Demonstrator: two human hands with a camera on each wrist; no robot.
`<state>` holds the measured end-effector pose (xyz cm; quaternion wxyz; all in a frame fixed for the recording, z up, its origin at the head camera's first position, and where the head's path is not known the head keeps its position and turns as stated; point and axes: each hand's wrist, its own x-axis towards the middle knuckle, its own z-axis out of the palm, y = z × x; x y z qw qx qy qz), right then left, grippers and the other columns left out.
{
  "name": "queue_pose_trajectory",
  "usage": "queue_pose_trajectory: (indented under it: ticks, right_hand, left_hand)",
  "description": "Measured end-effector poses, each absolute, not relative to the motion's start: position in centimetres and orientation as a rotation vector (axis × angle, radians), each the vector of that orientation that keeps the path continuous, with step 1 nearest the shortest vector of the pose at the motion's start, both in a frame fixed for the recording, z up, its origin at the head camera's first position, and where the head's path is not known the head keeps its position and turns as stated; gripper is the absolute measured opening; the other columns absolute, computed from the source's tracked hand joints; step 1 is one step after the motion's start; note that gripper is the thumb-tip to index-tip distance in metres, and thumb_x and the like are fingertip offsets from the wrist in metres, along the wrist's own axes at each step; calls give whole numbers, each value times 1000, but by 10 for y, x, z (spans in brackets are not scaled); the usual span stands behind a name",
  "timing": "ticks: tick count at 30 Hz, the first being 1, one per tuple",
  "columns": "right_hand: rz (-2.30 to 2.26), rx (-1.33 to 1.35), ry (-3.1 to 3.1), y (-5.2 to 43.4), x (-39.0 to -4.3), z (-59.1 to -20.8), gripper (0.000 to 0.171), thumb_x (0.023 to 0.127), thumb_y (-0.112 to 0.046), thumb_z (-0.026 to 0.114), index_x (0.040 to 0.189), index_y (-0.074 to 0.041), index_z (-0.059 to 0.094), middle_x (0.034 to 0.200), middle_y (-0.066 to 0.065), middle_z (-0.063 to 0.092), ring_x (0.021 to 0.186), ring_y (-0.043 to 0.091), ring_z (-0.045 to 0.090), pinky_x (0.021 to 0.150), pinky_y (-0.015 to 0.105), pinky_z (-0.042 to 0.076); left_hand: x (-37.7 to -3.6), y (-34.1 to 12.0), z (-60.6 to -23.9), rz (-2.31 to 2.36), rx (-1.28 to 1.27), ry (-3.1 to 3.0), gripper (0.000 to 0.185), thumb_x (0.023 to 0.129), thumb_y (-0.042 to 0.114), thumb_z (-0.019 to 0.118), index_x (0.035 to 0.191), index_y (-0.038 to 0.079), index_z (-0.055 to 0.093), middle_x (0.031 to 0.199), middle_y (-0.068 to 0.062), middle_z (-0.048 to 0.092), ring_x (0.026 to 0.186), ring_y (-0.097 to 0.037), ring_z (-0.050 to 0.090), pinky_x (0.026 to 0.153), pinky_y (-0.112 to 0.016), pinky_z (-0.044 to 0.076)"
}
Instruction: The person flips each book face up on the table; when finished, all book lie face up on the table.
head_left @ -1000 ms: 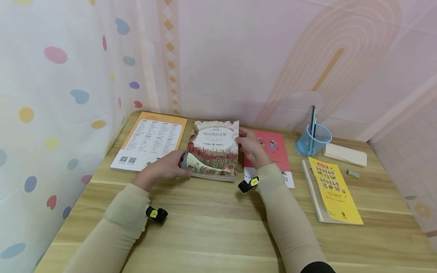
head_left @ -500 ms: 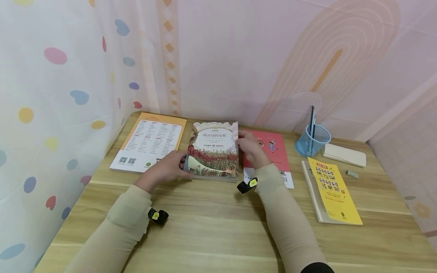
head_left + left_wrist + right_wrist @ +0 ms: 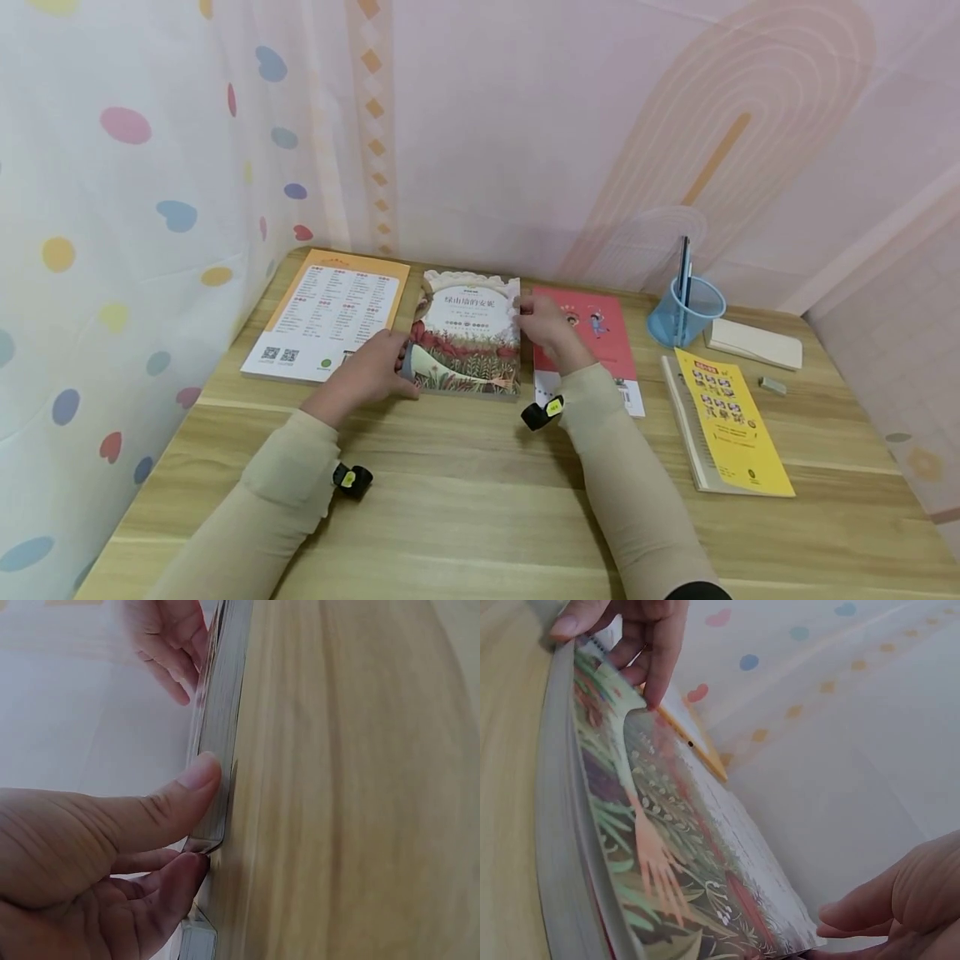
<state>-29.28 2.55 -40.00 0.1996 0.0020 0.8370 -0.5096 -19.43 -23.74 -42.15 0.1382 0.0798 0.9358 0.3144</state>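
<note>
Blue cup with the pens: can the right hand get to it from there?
Probably yes: only the red book, lying flat, seems to be between the right hand and the blue cup. It may need to leave the flowery book first.

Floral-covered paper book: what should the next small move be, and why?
Probably ease the left hand and right hand off the floral-covered book: it seems to lie flat on the brown wooden table, hands at both sides.

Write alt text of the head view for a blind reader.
A left hand and right hand hold an illustrated book on a wooden table. An orange-edged book lies to its left; a red book, blue pen cup and yellow book to its right.
</note>
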Motion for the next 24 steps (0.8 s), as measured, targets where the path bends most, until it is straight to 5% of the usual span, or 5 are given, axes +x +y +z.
queue_pose_trajectory:
  ticks: [6, 11, 14, 17, 24]
  right_hand:
    - [-1231, -33, 2441, 24, -289, -397, 43, 106, -6, 51, 148, 0, 48, 155, 17, 43, 95, 21, 56, 75, 31, 46]
    - [-1191, -41, 2454, 24, -288, -398, 43, 107, -7, 49, 149, 0, 47, 156, 18, 42, 48, 9, 25, 48, 23, 28]
    - [-1202, -49, 2453, 25, -288, -400, 43, 107, -6, 48, 149, 0, 47, 156, 20, 41, 47, 8, 24, 47, 23, 27]
    - [-1140, -122, 2486, 25, -288, -401, 22, 107, -4, 46, 111, 9, 63, 111, 19, 61, 51, 10, 23, 50, 25, 26]
    - [-870, -392, 2636, 22, -285, -400, 38, 99, 9, 39, 69, -12, 28, 68, 2, 26, 60, 17, 28, 57, 29, 28]
  left_hand:
    - [-193, -239, -420, 931, 243, 2735, 57, 77, 20, 91, 120, -4, 60, 112, -18, 59, 92, -27, 55, 80, -42, 49]
    - [-192, -239, -418, 927, 254, 2749, 52, 77, 19, 91, 116, -1, 62, 109, -17, 60, 90, -27, 55, 78, -42, 49]
    - [-192, -238, -418, 908, 253, 2760, 55, 78, 20, 91, 118, -3, 61, 111, -17, 60, 92, -27, 56, 80, -44, 49]
    - [-191, -236, -418, 897, 248, 2765, 60, 78, 20, 91, 123, -5, 60, 115, -20, 60, 95, -29, 56, 83, -45, 50]
    - [-192, -237, -420, 920, 252, 2761, 62, 75, 19, 92, 124, -4, 63, 112, -18, 63, 92, -27, 58, 79, -42, 51]
